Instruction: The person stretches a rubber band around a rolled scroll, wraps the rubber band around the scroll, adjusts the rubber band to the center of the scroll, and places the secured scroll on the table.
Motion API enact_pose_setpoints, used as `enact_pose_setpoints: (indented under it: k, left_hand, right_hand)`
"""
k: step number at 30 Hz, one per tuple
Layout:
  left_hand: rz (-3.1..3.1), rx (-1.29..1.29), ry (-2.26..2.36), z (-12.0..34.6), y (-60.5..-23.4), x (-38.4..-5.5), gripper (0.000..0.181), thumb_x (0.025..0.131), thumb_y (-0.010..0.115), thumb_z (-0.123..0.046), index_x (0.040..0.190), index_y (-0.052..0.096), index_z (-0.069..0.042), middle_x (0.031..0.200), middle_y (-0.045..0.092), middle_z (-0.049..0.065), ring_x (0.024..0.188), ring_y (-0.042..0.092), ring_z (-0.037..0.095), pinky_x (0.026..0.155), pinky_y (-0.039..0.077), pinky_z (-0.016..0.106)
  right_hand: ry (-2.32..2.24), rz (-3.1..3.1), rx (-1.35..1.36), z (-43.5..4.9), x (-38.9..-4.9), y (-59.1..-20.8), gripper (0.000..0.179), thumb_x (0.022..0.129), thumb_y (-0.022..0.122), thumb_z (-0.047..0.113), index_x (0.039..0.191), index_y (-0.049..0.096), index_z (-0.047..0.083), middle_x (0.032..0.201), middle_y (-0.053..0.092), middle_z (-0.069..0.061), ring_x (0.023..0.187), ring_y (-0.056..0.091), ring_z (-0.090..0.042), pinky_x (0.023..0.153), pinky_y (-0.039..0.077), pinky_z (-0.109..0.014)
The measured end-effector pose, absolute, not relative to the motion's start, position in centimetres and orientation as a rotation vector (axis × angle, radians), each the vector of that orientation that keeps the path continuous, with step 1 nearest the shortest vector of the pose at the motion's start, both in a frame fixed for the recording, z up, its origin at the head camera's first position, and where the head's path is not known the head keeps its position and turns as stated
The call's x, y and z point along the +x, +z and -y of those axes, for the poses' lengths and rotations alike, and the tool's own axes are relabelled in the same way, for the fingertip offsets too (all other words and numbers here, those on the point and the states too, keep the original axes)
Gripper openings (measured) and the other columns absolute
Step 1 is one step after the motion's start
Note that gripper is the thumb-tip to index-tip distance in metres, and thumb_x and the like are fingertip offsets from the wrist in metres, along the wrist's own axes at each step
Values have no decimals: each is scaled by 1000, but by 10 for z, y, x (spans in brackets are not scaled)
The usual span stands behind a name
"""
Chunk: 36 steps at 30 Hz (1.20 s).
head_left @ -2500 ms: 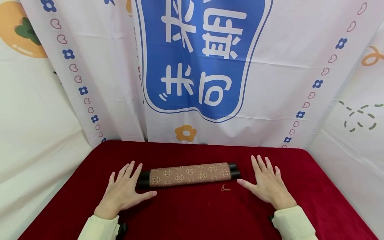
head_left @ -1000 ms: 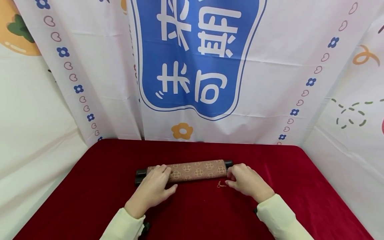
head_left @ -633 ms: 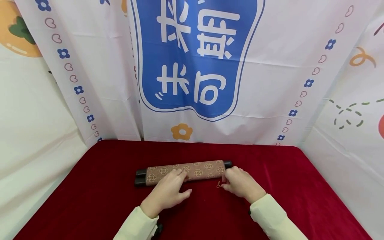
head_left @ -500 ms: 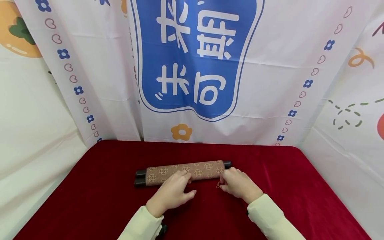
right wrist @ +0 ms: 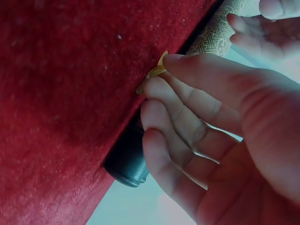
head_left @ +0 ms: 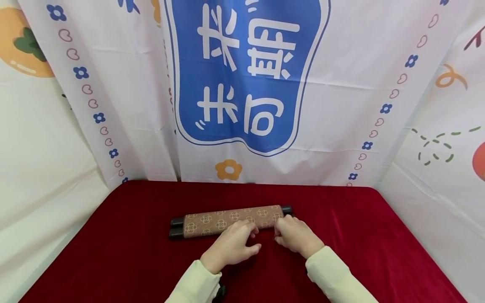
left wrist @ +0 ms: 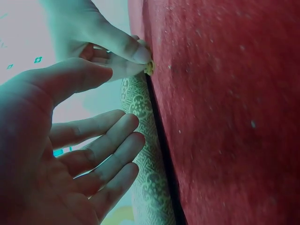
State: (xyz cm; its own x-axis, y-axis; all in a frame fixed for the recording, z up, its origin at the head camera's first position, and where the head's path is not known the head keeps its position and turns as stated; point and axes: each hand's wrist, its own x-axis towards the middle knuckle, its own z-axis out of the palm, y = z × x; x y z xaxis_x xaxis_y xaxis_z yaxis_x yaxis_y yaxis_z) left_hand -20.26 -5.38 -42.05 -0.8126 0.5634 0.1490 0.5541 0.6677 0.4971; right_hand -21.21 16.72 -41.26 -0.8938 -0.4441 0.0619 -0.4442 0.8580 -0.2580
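Note:
A rolled scroll (head_left: 216,222) in brown cloth with a pale flower pattern lies across the table, black rod ends showing on both sides. Over its near edge, right of the middle, hovers my left hand (head_left: 232,244), fingers loosely bent with nothing between them. By the scroll's right end my right hand (head_left: 299,237) pinches a thin yellowish cord (right wrist: 157,71) between thumb and fingertips, low over the cloth. One black rod end (right wrist: 125,161) shows just below those fingers in the right wrist view. The head view leaves the cord mostly hidden behind the right hand.
Dark red velvet (head_left: 144,261) covers the table. Behind it hangs a white curtain (head_left: 333,126) with a blue sign print and flower borders. White cloth walls (head_left: 45,176) close in the sides.
Both hands came inward from flat on the table beside the scroll. The left slid right along the scroll. The right moved to the cord and took it between its fingers. The scroll stayed put.

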Motion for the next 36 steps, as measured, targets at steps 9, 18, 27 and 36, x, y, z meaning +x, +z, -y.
enact_pose_setpoints:
  k: [9, 18, 27, 36]
  left_hand:
    - [-2809, 969, 910, 48, -421, -202, 23, 92, 78, -17, 111, 73, -4, 100, 73, 3, 93, 68, 17, 82, 56, 31]
    - [-2762, 950, 995, 49, -425, -202, 18, 95, 76, -16, 108, 74, -4, 96, 73, 2, 86, 68, 13, 77, 55, 27]
    - [-2771, 961, 1099, 48, -427, -206, 12, 98, 71, -16, 100, 75, -5, 84, 73, -2, 72, 60, -2, 68, 51, 21]
    - [-2783, 985, 1145, 49, -426, -210, 13, 103, 66, -16, 100, 75, -7, 84, 72, -4, 71, 58, -4, 67, 51, 19]
  right_hand:
    - [408, 3042, 715, -163, -213, -415, 34, 88, 77, -1, 62, 62, 16, 56, 52, 4, 52, 47, -12, 53, 43, -29]
    - [644, 3045, 741, -167, -215, -413, 18, 92, 69, -1, 81, 77, 10, 72, 69, 5, 57, 50, -8, 58, 45, -25]
    - [770, 2924, 890, -165, -210, -399, 13, 94, 69, 0, 86, 74, 8, 70, 62, 7, 60, 49, -1, 60, 47, -20]
    - [824, 2923, 908, -157, -205, -390, 9, 96, 69, 2, 90, 74, 6, 75, 66, 5, 63, 53, -1, 62, 49, -20]
